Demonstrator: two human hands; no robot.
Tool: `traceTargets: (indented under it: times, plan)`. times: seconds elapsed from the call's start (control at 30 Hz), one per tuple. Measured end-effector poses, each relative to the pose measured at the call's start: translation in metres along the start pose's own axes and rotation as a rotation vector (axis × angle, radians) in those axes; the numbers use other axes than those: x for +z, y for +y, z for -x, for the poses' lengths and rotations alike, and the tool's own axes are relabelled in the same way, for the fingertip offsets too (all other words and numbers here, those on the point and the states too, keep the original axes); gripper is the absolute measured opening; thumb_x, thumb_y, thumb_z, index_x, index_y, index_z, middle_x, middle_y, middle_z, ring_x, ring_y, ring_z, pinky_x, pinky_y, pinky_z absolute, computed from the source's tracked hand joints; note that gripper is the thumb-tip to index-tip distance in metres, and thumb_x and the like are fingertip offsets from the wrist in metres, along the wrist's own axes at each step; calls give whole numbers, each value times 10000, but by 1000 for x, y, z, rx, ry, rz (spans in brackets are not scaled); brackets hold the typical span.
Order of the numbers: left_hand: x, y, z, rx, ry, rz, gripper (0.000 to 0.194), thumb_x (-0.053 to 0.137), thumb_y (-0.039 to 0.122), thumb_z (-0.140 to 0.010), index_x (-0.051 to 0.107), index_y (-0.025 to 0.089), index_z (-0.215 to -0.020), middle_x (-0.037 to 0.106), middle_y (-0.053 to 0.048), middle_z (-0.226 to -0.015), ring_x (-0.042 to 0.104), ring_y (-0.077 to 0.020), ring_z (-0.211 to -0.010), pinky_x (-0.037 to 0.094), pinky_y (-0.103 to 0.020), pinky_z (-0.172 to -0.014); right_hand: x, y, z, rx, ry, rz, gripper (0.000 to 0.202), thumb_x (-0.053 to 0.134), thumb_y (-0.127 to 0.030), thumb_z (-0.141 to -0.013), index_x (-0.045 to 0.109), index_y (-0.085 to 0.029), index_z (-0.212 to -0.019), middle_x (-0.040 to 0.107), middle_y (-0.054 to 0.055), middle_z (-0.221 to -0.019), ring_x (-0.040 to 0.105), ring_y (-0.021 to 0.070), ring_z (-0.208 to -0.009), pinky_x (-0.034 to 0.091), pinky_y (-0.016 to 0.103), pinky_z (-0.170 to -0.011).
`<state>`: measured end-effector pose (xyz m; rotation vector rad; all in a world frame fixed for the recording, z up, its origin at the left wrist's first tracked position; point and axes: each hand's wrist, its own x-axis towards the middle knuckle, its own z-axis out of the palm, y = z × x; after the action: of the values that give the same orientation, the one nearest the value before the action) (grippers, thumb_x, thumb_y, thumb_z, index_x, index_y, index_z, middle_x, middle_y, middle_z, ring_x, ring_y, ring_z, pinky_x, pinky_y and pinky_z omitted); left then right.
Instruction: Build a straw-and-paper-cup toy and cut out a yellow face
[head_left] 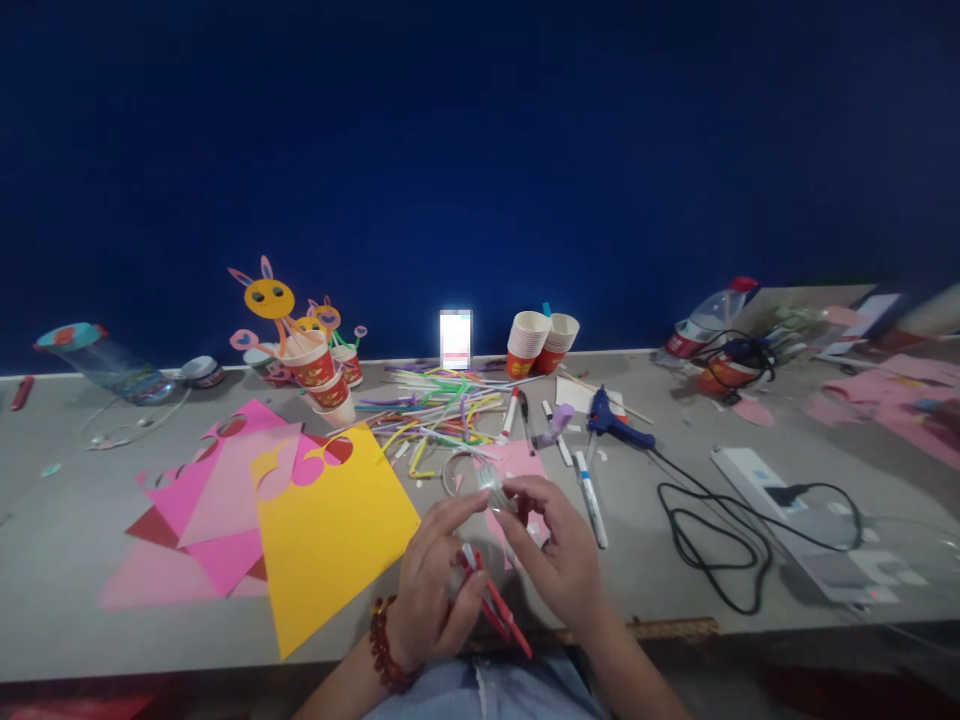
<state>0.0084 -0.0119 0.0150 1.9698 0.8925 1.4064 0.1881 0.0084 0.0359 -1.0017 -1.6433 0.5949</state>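
Clear piece pinched between my hands, near the table's front edge

My right hand (555,555) pinches a small clear piece (493,485) between thumb and fingers, above a pink sheet (517,460). My left hand (442,580) has its fingers closed around a red-handled tool (499,608), its index finger reaching up to the clear piece. The grey table (637,570) ends just below my wrists. On the left, the yellow sheet (337,550) comes close to my left hand; on the right, a blue-banded marker (591,500) lies near my right fingers. Beyond it a bare patch runs to the looped black cord (682,540) and the power strip (780,530).

My fingers cover part of the clear piece, so I can't tell what it is. My left palm hides some of the tool. Pink scraps (900,390) at far right are blurred, my forearms are cut off below, and the bright screen (455,340) is unreadable.
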Motion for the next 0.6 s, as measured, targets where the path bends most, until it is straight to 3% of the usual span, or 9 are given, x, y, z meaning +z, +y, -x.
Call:
traceTargets:
  times: [0.17,0.37,0.6]
  plan:
    - [1,-1,1,50,-4,-13,304,640,69,-785,660,223,-1046,585,-124,-1423,554,-326,-1287,416,-509,-1079,2,1,1,11,41,-72,196,574,-201,-950,594,-235,-1142,634,64,-992,600,168,-792,529,291,-687]
    - [-3,1,-2,61,-48,-26,347,650,62,-793,676,241,-1089,574,-117,-1435,560,-330,-1280,433,-522,-1070,1,-2,-4,-49,-71,-126,136,531,-195,-972,617,-240,-1068,611,42,-897,581,176,-773,491,309,-675]
    - [-4,2,-6,81,-71,-54,305,635,66,-802,656,226,-1061,573,-127,-1435,563,-324,-1279,441,-489,-1066,1,-1,-6,-22,-105,-147,101,527,-193,-981,591,-243,-1039,569,24,-877,548,165,-754,470,301,-677]
